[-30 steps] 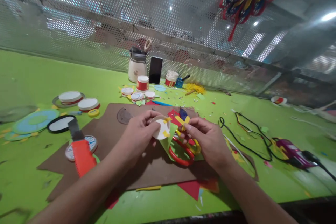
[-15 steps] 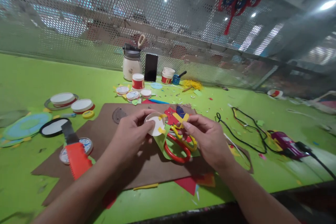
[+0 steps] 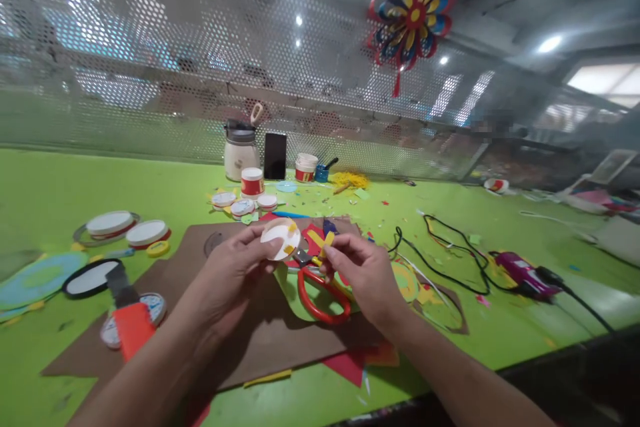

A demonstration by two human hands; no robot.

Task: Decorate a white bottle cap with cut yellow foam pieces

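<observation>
Between its thumb and fingers, my left hand (image 3: 245, 253) grips a round white disc (image 3: 276, 237) with small yellow pieces on its right edge. To the right, my right hand (image 3: 357, 267) pinches a yellow paper strip piece (image 3: 321, 240) that looks like crossed strips. A small gap separates the piece from the disc. Beneath the hands, scissors with a red handle (image 3: 324, 310) lie on green paper (image 3: 290, 290), partly hidden by my right hand. All this is above a brown board (image 3: 240, 340). Red paper (image 3: 311, 233) shows behind the yellow piece.
A scraper with an orange-red handle (image 3: 134, 332) lies at left near white lids (image 3: 147, 233) and a black ring (image 3: 93, 278). A flask (image 3: 241, 157), a phone (image 3: 275, 156) and a red-white tub (image 3: 253, 182) stand behind. A purple corded tool (image 3: 525, 273) lies right.
The camera view has tilted up and shifted right, so the whole table scene sits lower and further left. Both hands keep their hold on the disc and the yellow piece.
</observation>
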